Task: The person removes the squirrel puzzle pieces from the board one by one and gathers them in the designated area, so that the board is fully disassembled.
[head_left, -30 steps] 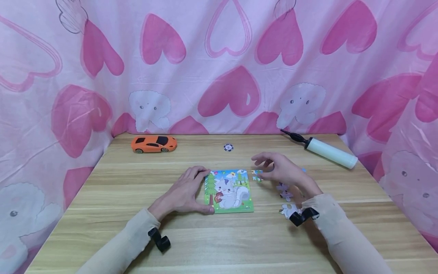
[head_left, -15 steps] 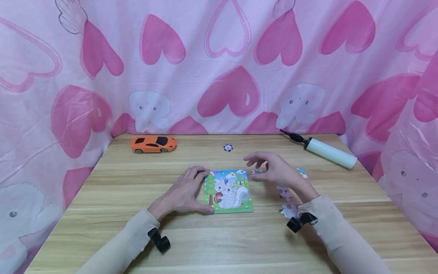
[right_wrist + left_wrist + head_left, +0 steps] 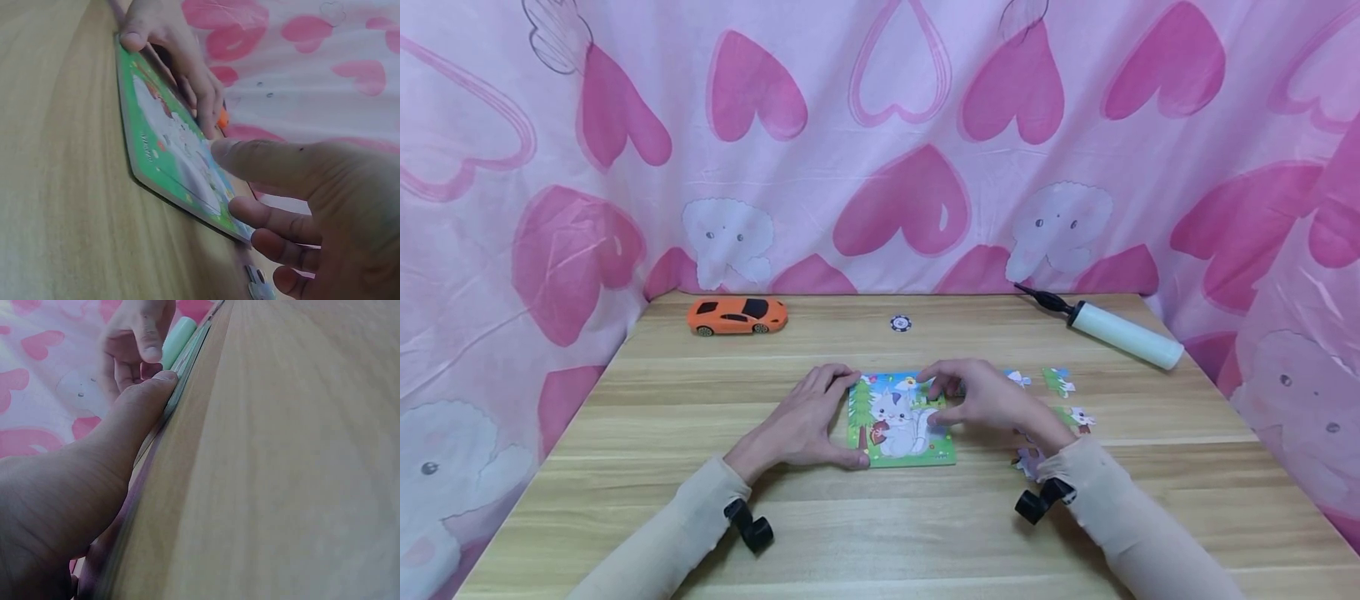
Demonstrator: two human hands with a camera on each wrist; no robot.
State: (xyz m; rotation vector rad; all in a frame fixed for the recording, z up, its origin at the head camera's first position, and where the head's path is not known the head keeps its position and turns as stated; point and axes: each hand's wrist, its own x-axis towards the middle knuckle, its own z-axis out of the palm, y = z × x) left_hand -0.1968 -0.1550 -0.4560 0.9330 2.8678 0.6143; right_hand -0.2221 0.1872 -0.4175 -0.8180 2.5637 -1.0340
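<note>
A square puzzle board (image 3: 906, 442) with a white squirrel, trees and sky lies flat on the table. My left hand (image 3: 805, 417) rests at its left edge, thumb (image 3: 140, 403) on the near corner and forefinger at the far corner. Over the board's right part hovers my right hand (image 3: 981, 396), thumb and bent forefinger apart. No piece shows between them; whether a fingertip touches the board (image 3: 147, 156) I cannot tell. Several loose puzzle pieces (image 3: 1057, 382) lie to the right, some partly hidden by my right hand and wrist.
An orange toy car (image 3: 737, 317) stands at the back left. A round chip (image 3: 901, 323) lies at the back middle. The hand pump (image 3: 1126, 335), pale with a black nozzle, lies at the back right. A pink heart curtain (image 3: 902, 200) hangs behind the wooden table (image 3: 865, 533).
My right hand has moved left and nearer, from above a loose piece to over the board's right part. More loose pieces now show behind its wrist. The left hand has stayed still.
</note>
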